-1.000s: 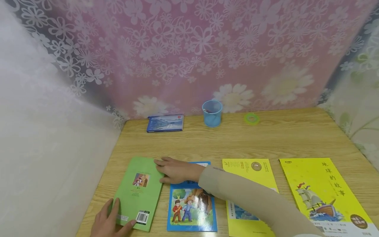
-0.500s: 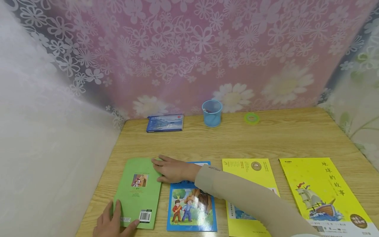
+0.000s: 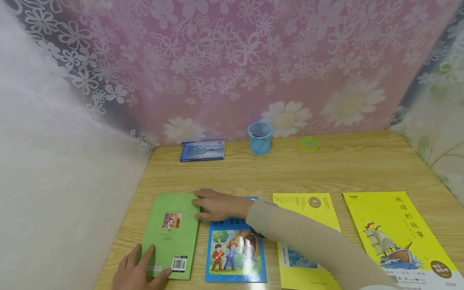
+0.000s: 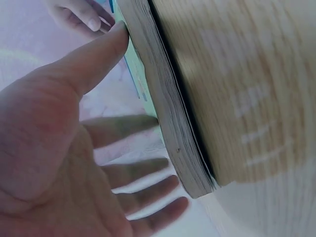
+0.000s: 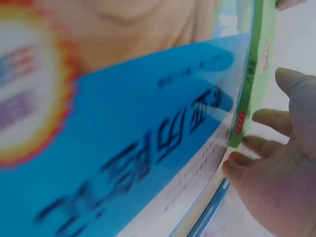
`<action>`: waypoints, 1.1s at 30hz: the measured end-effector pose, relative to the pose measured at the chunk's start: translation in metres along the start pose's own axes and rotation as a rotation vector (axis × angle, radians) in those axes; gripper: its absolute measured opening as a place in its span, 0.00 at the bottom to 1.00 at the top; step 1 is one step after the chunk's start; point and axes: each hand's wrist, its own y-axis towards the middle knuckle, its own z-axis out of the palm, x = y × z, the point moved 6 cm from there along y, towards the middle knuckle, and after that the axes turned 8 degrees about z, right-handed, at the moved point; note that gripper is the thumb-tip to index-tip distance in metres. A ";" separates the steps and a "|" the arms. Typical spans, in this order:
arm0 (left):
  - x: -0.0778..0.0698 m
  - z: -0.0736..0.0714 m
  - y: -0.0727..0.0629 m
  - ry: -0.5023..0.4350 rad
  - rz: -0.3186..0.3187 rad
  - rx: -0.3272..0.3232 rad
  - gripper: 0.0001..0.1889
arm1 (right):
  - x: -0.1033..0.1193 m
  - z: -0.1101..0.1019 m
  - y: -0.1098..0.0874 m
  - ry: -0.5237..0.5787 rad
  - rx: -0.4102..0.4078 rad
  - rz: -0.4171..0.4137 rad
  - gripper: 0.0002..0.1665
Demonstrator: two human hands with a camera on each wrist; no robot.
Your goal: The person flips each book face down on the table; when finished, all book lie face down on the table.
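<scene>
A green book (image 3: 172, 241) lies back cover up on the wooden table, at the left of a row of books. My left hand (image 3: 139, 270) touches its lower left corner, index finger and thumb extended over the cover. In the left wrist view, the left hand (image 4: 64, 148) has straight, spread fingers against the book's page edge (image 4: 173, 113). At the upper right edge of the green book rests my right hand (image 3: 217, 205), its forearm crossing a blue-bordered book (image 3: 235, 257). The right wrist view shows the right hand's fingertips (image 5: 269, 121) at the green book's spine (image 5: 247, 94).
A yellow book (image 3: 304, 209) and another yellow book with a ship (image 3: 395, 229) lie to the right. Along the back stand a blue box (image 3: 203, 150), a blue mesh pen cup (image 3: 260, 139) and a green tape roll (image 3: 309, 143). A floral curtain (image 3: 253, 72) hangs behind.
The green book has turned slightly, its far end going left and its near end right, so it lies straighter. My right hand moved left, then slightly back right.
</scene>
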 end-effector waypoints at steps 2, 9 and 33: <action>-0.008 -0.008 0.000 0.018 0.096 -0.100 0.46 | -0.008 -0.003 -0.008 0.018 -0.017 0.015 0.39; -0.039 -0.022 0.002 -0.001 0.369 -0.338 0.30 | -0.042 -0.011 -0.042 0.074 -0.119 0.068 0.35; -0.091 -0.001 0.014 0.025 0.585 -0.181 0.41 | -0.112 -0.041 -0.122 0.374 -0.067 0.174 0.20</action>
